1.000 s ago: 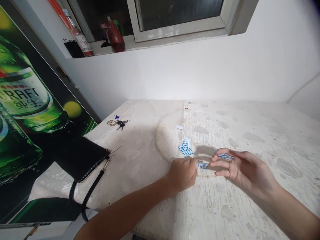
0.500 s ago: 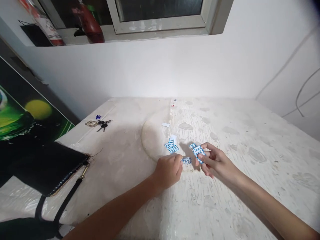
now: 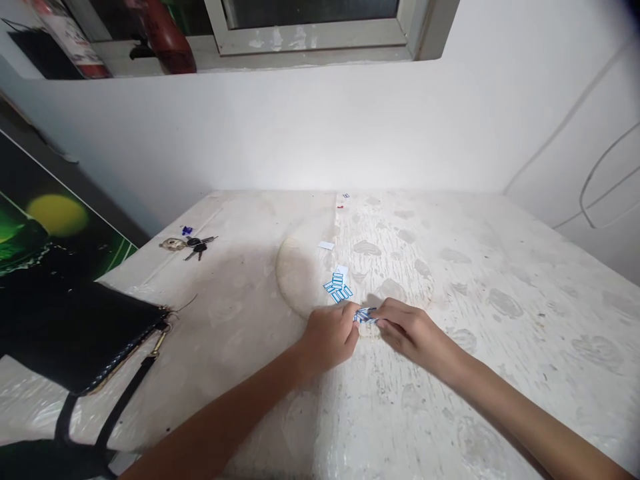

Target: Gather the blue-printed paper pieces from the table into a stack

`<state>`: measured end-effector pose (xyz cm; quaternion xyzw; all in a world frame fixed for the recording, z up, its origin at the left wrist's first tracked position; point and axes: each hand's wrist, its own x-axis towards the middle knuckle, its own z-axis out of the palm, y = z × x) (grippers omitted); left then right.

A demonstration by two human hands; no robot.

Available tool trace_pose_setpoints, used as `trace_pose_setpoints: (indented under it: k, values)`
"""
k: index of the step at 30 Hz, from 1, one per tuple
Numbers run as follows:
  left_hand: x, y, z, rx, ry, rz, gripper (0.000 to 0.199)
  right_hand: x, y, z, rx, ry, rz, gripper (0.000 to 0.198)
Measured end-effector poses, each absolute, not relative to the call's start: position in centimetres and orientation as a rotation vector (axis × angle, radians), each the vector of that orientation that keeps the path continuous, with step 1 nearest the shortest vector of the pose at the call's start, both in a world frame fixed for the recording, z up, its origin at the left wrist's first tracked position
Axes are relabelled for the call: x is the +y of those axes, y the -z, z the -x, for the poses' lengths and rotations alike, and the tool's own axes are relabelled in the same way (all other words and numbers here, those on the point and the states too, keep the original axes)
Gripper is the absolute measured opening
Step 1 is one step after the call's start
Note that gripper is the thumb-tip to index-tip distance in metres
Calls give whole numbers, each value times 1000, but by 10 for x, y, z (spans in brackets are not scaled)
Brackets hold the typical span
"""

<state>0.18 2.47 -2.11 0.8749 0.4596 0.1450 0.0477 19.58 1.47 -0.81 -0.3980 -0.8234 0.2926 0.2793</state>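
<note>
Just over the table [image 3: 495, 373], my two hands meet at a small bunch of white cards with blue printed outlines [image 3: 365, 315]. My left hand [image 3: 325, 339] is closed on the left end of the bunch. From the right, my right hand [image 3: 415, 333] pinches the other end; its fingertips partly cover the cards. A loose pile of similar cards [image 3: 339, 288] lies overlapping just beyond my left hand. A single blank white card [image 3: 327, 246] rests farther back.
A black bag [image 3: 75, 337] with a strap lies at the left. Keys [image 3: 196, 247] and a small blue object [image 3: 187, 231] sit near the table's left edge. A tiny red piece [image 3: 341, 207] lies at the back. Bottles [image 3: 167, 40] stand on the windowsill.
My right hand has moved left with its cards and brought them against those in my left hand. The view has shifted slightly; the pile on the table is unchanged.
</note>
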Motion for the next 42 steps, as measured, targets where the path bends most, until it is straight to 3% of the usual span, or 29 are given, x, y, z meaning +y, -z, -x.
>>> trace_pose_setpoints:
  k: [15, 23, 42]
  values:
    - [22, 20, -2, 1343, -481, -2669, 22, 7, 11, -190, -2455, -490, 1133, 30]
    - [21, 25, -3, 1378, -386, -2712, 19, 4, 20, -189, -2290, -552, 1206, 14]
    - [10, 18, -5, 1412, -276, -2690, 17, 2, 36, -179, -2033, -522, 1133, 12]
